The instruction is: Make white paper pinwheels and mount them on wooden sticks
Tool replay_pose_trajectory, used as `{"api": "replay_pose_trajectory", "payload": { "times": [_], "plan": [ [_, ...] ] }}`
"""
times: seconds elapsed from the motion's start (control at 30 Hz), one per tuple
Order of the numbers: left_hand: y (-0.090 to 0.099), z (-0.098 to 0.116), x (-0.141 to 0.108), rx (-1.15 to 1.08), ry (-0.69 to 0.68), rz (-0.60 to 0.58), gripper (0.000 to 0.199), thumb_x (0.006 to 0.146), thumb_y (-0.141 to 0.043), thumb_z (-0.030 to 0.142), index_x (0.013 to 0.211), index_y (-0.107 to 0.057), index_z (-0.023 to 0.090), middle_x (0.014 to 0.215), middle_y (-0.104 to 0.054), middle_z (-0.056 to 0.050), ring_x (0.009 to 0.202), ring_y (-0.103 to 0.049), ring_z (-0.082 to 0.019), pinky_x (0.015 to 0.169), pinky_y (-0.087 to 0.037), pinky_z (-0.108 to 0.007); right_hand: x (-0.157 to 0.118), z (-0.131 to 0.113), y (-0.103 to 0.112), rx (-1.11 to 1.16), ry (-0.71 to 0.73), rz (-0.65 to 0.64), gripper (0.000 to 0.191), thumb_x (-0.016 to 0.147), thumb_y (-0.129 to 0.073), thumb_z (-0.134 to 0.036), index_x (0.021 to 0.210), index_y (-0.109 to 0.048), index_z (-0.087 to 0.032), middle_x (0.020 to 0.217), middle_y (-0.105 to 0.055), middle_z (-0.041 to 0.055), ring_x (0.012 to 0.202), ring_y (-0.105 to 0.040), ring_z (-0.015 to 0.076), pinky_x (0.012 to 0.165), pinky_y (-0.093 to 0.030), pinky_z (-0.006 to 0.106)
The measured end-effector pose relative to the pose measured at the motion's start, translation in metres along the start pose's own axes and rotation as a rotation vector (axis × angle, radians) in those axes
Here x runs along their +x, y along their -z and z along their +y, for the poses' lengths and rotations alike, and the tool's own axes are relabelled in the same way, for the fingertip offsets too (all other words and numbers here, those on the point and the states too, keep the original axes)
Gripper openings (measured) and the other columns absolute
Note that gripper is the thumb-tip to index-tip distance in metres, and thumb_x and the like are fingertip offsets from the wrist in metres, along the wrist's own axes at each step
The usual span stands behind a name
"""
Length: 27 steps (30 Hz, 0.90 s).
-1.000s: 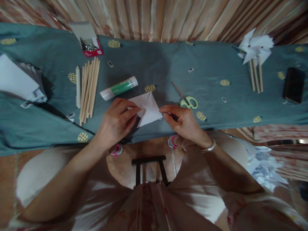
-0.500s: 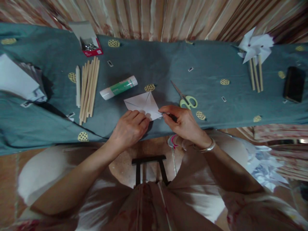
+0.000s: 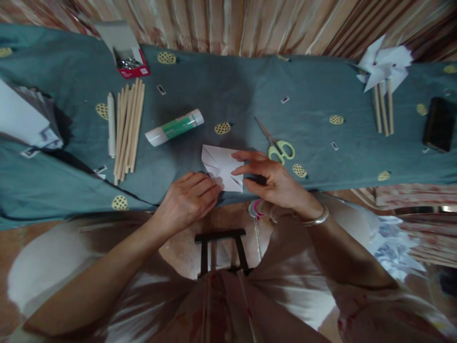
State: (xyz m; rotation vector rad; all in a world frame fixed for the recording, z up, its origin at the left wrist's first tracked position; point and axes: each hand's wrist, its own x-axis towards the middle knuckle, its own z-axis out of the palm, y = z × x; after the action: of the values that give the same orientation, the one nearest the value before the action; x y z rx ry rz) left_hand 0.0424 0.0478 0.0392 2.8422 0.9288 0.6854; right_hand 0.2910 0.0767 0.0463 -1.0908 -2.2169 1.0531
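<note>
A small white paper square (image 3: 223, 166) with slits running in from its corners lies near the table's front edge. My left hand (image 3: 191, 195) has its fingers closed on the paper's lower left corner; the fingertips are partly hidden. Over the right side of the sheet, my right hand (image 3: 271, 178) spreads its fingers apart, the tips touching or just above it. Scissors with light green handles (image 3: 282, 151) lie just beyond my right hand. A green and white glue stick (image 3: 174, 127) rests on its side behind the paper.
Left of the glue stick lie several wooden sticks (image 3: 129, 131) and a white pen-like stick (image 3: 111, 125). Behind them stands an open red box (image 3: 134, 70) of small metal pieces. Paper stack (image 3: 24, 114) far left; paper pinwheels (image 3: 385, 64) and a dark phone (image 3: 440, 125) far right.
The paper has turned, so its sides now run roughly along the table. My right hand has let go of its corner and opened its fingers. My left hand has shifted slightly down.
</note>
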Motion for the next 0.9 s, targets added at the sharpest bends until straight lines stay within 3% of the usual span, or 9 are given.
{"api": "replay_pose_trajectory", "payload": {
  "times": [0.17,0.47,0.67,0.9],
  "plan": [
    [-0.001,0.000,-0.002,-0.016,0.013,0.014,0.011,0.094,-0.057,0.013,0.099,-0.067,0.012,0.090,-0.074,-0.008,0.082,-0.067,-0.020,0.069,-0.051,-0.031,0.001,-0.001,-0.001,0.022,-0.063,-0.053,0.036,0.076,-0.067,-0.008,0.107,-0.073,-0.025,0.147,-0.055,0.0076,0.138,-0.051,0.0250,0.115,-0.040,0.047],
    [-0.003,0.002,-0.002,-0.010,0.017,0.000,0.012,0.095,-0.057,0.015,0.100,-0.067,0.012,0.093,-0.075,-0.008,0.086,-0.068,-0.021,0.072,-0.057,-0.034,0.006,-0.002,-0.009,0.142,-0.086,0.020,0.010,0.081,-0.073,-0.016,0.084,-0.078,-0.025,0.142,-0.060,0.0041,0.130,-0.057,0.0249,0.111,-0.043,0.046],
    [-0.006,0.008,-0.005,-0.077,0.045,0.055,0.022,0.093,-0.058,0.011,0.115,-0.062,0.009,0.101,-0.074,-0.012,0.091,-0.069,-0.022,0.079,-0.059,-0.035,0.010,-0.003,-0.014,0.108,-0.071,0.061,0.010,0.086,-0.068,-0.019,0.085,-0.077,-0.023,0.138,-0.063,0.0060,0.129,-0.058,0.0254,0.110,-0.044,0.047],
    [-0.005,0.007,-0.007,-0.093,0.017,-0.025,0.023,0.096,-0.054,0.012,0.118,-0.062,0.011,0.107,-0.073,-0.011,0.102,-0.067,-0.023,0.085,-0.060,-0.038,0.010,-0.001,-0.026,0.056,-0.096,0.162,0.010,0.083,-0.069,-0.016,0.078,-0.074,-0.024,0.133,-0.065,0.0046,0.125,-0.061,0.0253,0.108,-0.046,0.048]
  ]
}}
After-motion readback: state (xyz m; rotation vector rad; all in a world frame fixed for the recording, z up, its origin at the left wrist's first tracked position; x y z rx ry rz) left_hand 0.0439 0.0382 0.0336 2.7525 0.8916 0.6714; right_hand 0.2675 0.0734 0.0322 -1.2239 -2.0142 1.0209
